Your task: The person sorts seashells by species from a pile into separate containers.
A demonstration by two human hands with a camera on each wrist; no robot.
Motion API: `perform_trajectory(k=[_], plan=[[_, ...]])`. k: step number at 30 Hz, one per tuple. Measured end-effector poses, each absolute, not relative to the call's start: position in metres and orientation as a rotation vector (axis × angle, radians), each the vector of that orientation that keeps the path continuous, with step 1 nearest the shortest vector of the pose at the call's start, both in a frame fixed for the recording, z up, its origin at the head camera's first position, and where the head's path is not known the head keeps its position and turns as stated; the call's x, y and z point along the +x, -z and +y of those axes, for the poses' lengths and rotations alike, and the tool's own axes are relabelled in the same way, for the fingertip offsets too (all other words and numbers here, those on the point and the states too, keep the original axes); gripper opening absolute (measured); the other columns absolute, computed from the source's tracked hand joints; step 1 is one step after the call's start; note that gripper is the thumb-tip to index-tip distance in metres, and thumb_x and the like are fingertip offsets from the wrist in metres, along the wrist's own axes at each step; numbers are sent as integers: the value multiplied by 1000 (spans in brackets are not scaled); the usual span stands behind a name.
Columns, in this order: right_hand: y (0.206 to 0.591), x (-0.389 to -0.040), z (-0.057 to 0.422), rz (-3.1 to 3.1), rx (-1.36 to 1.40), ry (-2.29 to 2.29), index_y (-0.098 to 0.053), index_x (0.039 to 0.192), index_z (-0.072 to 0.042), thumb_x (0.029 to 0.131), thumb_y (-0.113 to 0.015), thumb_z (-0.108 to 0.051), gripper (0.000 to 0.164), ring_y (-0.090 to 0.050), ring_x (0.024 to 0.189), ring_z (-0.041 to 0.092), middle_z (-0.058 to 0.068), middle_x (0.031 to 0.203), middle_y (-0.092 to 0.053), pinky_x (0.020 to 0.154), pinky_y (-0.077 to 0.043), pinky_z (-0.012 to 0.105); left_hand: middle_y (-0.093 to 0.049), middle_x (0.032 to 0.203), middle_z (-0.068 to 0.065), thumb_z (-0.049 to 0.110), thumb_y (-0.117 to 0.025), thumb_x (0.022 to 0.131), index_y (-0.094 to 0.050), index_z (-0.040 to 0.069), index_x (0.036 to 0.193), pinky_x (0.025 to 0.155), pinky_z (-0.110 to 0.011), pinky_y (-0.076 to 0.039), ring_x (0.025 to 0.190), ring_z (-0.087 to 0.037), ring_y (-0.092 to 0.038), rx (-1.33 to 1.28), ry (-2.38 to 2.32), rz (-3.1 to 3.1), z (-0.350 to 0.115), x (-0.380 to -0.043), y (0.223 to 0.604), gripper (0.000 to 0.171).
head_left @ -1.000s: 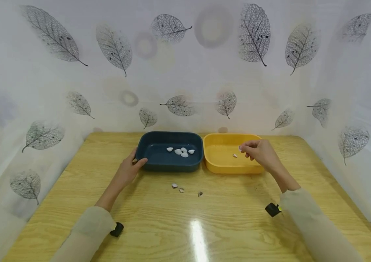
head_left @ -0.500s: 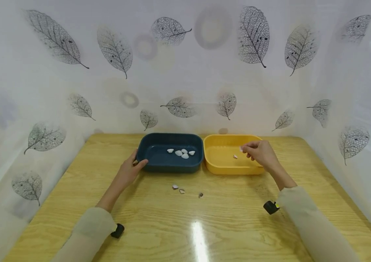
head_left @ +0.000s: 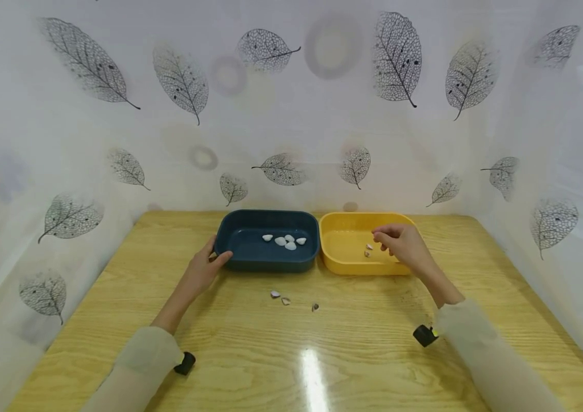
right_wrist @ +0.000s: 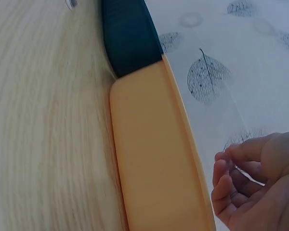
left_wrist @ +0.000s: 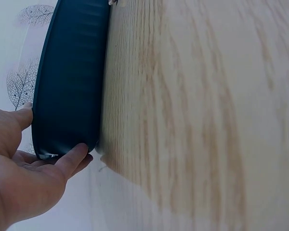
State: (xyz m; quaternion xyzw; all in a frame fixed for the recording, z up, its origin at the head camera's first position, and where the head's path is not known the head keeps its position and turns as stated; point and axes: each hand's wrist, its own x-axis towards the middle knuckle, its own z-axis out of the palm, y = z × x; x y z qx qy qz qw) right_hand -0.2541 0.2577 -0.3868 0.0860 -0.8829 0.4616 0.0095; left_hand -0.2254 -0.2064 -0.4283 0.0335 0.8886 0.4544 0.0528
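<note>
Below and just left of the fingertips of the right hand (head_left: 405,245): two small shells (head_left: 369,246), lying on the floor of the yellow tray (head_left: 363,267). Right thumb tip meets forefinger, remaining fingers curled in; no shell made out between them in head or right wrist view.

Left hand (head_left: 202,269) grips the left end of the dark blue tray (head_left: 265,265), thumb at the near corner, other fingers round the outer wall. Right of that thumb, inside the same tray: five white shells (head_left: 290,246), four clustered, one slightly apart. Nearer the person than either hand's fingers, on the wooden table (head_left: 250,343): three loose shells (head_left: 275,294), two close together, the third farther right.

Handling (judged, not measured): shells probably very light, hard and stiff; thin edges may chip under a strong squeeze. Smooth faces likely slip, and the low profile offers little to grasp. Suggested hold: thumb and forefinger pads across opposite edges, from above, light pressure. Trays look like stiff plastic, probably light enough to skid when nudged; best steadied by an end wall, as the left fingers do.
</note>
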Motion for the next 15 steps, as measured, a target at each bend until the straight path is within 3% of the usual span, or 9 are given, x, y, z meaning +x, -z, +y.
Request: perform_trajectory(k=[5, 8, 15], plan=[[387, -238, 242, -2655, 479, -1487, -73, 118, 4, 105, -64, -14, 24, -60, 71, 32, 13, 87, -70, 54, -50, 27, -14, 165, -32, 43, -50, 110, -2, -3, 164, 112, -56, -42, 145, -49, -35, 101, -1381, 2698, -206, -225, 428, 86], [387, -228, 230, -2633, 626, -1488, -74, 114, 4, 103, -66, -11, 21, -60, 69, 31, 18, 85, -69, 53, -48, 25, -13, 166, -32, 38, -50, 111, -2, -4, 163, 112, -57, -41, 145, -50, -34, 104, -1387, 2697, -205, -225, 428, 83], [396, -210, 205, -2735, 895, -1492, -74, 113, 5, 101, -68, -7, 18, -63, 76, 33, 17, 97, -73, 64, -53, 23, -13, 165, -33, 33, -50, 111, -3, -6, 163, 112, -57, -41, 145, -51, -33, 113, -1389, 2704, -206, -224, 427, 80]])
